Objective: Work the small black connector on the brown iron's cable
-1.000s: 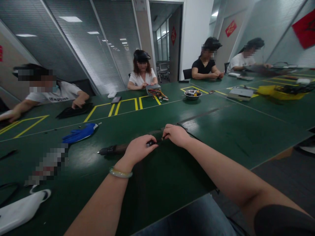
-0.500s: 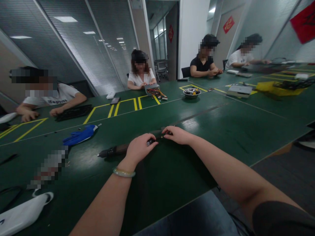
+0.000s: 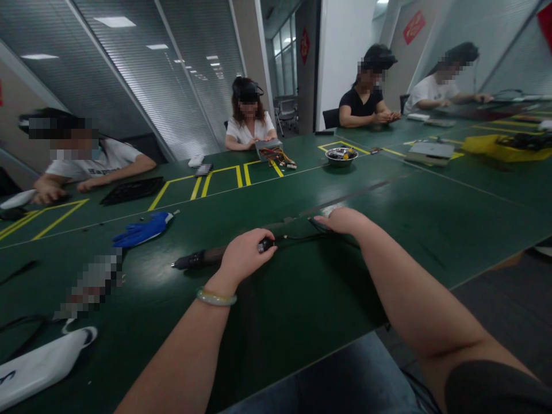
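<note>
My left hand [image 3: 248,253], with a pale bangle at the wrist, is wrapped round a pen-shaped dark electric screwdriver [image 3: 196,260] lying along the green table. The tool's metal tip points left, and its black rear end shows between my thumb and fingers. From that end a thin black cable [image 3: 297,236] runs right. My right hand [image 3: 342,220] is closed on the cable, its fingertips partly hidden behind the hand.
Left lie a blue glove [image 3: 144,230] and a white strapped case [image 3: 47,359]. Across the green table [image 3: 276,356] are a metal bowl [image 3: 340,161] of small parts, a power supply with wires [image 3: 276,154], a yellow tray [image 3: 495,150], and several people.
My right hand has moved right, away from my left hand, stretching the cable out between them. The left hand stays on the screwdriver. The head view has shifted slightly.
</note>
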`<act>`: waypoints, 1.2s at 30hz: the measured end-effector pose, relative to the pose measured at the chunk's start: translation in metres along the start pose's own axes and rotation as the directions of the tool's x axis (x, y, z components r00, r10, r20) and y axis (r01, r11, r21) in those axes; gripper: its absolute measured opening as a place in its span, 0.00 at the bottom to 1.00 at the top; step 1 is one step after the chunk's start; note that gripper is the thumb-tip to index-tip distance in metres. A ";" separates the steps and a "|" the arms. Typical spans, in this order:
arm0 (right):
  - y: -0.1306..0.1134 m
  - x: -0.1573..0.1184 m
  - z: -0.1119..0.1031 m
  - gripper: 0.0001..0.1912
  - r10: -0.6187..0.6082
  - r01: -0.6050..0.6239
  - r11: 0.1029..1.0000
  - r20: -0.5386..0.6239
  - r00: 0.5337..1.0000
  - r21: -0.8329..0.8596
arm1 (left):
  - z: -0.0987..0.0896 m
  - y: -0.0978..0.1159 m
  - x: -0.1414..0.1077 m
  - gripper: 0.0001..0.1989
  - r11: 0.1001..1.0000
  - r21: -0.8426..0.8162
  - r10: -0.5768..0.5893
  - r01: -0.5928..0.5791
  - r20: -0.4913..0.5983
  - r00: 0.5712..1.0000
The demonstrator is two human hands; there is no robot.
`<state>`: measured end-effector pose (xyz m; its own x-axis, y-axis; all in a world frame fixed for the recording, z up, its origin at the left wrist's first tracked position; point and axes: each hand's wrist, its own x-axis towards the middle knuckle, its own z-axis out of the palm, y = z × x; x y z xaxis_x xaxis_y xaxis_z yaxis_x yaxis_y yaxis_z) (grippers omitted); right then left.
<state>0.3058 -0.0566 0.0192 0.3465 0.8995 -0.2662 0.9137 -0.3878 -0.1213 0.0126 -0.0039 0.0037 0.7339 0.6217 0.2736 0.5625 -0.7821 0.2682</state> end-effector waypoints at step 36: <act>-0.079 -0.037 0.033 0.02 -0.499 0.616 0.776 -0.465 0.731 0.134 | 0.002 -0.002 0.004 0.10 0.998 -0.035 -0.048 0.049 0.019 0.999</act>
<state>0.2138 -0.0659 0.0075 -0.1042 0.9447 0.3110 0.8942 0.2259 -0.3866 0.0147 0.0002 0.0022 0.7129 0.6577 0.2431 0.5839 -0.7488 0.3136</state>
